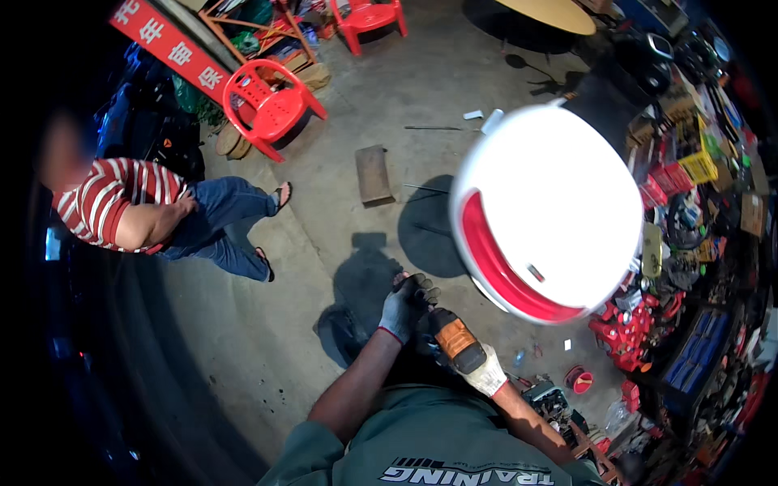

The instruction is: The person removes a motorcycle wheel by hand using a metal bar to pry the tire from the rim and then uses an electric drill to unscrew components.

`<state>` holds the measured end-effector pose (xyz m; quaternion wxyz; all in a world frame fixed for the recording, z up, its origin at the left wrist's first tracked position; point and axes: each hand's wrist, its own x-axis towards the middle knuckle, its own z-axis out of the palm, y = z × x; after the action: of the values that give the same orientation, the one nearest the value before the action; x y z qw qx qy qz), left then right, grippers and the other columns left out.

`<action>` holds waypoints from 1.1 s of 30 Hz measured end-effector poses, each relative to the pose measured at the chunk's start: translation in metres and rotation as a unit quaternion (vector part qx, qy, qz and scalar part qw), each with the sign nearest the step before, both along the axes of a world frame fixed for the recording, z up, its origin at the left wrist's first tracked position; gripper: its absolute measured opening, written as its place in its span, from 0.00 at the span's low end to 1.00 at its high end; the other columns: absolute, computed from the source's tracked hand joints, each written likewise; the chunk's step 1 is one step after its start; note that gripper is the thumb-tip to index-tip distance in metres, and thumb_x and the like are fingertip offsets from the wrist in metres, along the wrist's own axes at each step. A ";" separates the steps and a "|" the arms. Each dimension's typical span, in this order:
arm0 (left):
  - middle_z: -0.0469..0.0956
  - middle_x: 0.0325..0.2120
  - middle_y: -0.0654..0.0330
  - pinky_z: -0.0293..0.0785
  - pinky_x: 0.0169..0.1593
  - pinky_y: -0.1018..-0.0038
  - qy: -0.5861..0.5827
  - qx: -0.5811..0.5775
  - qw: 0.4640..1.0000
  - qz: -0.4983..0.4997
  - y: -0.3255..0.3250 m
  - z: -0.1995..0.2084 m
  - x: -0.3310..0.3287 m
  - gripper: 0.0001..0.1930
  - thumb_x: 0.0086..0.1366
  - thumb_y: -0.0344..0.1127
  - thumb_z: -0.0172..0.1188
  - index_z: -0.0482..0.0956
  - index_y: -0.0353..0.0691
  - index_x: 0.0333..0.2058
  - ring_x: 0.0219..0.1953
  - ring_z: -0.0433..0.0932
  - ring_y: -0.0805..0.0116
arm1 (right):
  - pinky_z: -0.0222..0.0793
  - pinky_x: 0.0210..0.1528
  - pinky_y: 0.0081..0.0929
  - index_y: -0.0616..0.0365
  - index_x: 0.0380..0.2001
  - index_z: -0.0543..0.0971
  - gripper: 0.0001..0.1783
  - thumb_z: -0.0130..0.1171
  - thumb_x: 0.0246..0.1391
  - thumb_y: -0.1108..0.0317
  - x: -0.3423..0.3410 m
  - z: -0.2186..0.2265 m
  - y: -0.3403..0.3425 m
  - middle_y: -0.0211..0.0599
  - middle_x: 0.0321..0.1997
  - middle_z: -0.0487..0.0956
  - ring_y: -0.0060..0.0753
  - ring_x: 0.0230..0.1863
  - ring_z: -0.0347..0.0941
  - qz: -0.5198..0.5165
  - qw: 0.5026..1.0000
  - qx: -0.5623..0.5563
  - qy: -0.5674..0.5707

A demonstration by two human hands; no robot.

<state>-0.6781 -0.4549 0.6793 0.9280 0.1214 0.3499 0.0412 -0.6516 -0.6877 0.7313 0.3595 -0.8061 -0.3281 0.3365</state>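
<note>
Lower centre: right hand (pixel 485 371) fingers wrapped round power tool (pixel 457 340); left hand (pixel 408 309) at its nose, can't tell if pinching. Likely tool prep; next needs steady alignment.

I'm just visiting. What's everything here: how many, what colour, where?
Rounded object: 1, white and red, right of centre
Plastic chairs: 2, red, upper left
Long sign: 1, red with white characters, upper left
Tabletop: 1, yellow, top edge
Flat block: 1, brown, on floor above centre
Bystander: 1, striped shirt and jeans, left
Stored clutter: too many to count, mixed colours, right side
Power tool: 1, orange and black, below centre
Shirt: 1, dark green, bottom
Right hand: 1, white glove, gripping the tool
Left hand: 1, grey glove, by the tool's front end
</note>
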 end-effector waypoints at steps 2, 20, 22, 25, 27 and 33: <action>0.77 0.38 0.55 0.76 0.45 0.64 0.016 0.024 0.999 0.027 0.051 0.016 0.002 0.14 0.70 0.38 0.47 0.72 0.38 0.48 0.40 0.78 0.57 | 0.73 0.45 0.35 0.59 0.46 0.73 0.21 0.63 0.48 0.66 0.006 0.004 0.066 0.42 0.41 0.79 0.44 0.43 0.77 0.000 0.999 0.047 0.013; 0.78 0.37 0.58 0.74 0.43 0.74 0.072 0.279 0.955 -0.063 0.255 0.087 0.099 0.13 0.70 0.33 0.47 0.76 0.33 0.44 0.37 0.76 0.70 | 0.73 0.43 0.34 0.61 0.42 0.74 0.16 0.59 0.51 0.65 0.104 0.070 0.286 0.43 0.40 0.79 0.44 0.41 0.77 -0.007 0.992 0.090 -0.090; 0.78 0.36 0.58 0.74 0.44 0.74 0.080 0.302 0.946 -0.083 0.263 0.085 0.118 0.13 0.69 0.33 0.47 0.76 0.32 0.43 0.37 0.77 0.70 | 0.73 0.44 0.34 0.59 0.42 0.74 0.15 0.58 0.52 0.65 0.117 0.071 0.295 0.43 0.41 0.79 0.44 0.42 0.77 -0.021 0.992 0.087 -0.086; 0.79 0.37 0.57 0.74 0.44 0.74 0.119 0.357 0.910 -0.176 0.271 0.093 0.154 0.13 0.69 0.33 0.47 0.77 0.33 0.44 0.38 0.77 0.69 | 0.72 0.43 0.35 0.57 0.41 0.73 0.14 0.57 0.51 0.65 0.133 0.075 0.306 0.42 0.39 0.77 0.43 0.42 0.76 -0.090 0.992 0.083 0.023; 0.79 0.37 0.59 0.74 0.43 0.75 0.088 0.371 0.906 -0.181 0.273 0.076 0.172 0.12 0.68 0.34 0.50 0.76 0.33 0.45 0.38 0.77 0.70 | 0.72 0.44 0.36 0.57 0.41 0.73 0.14 0.57 0.51 0.65 0.142 0.052 0.309 0.42 0.39 0.77 0.43 0.41 0.76 -0.098 0.991 0.071 -0.055; 0.79 0.40 0.57 0.76 0.44 0.68 0.079 0.321 0.914 -0.235 0.276 0.090 0.252 0.14 0.68 0.36 0.51 0.75 0.37 0.49 0.40 0.79 0.65 | 0.72 0.40 0.35 0.59 0.43 0.73 0.15 0.56 0.50 0.69 0.182 0.036 0.326 0.44 0.39 0.78 0.45 0.39 0.76 -0.224 0.964 0.127 -0.069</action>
<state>-0.4263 -0.1794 0.7689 0.7915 0.4939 0.3516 -0.0776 -0.4694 -0.3620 0.7677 0.5014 -0.8281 -0.2032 0.1473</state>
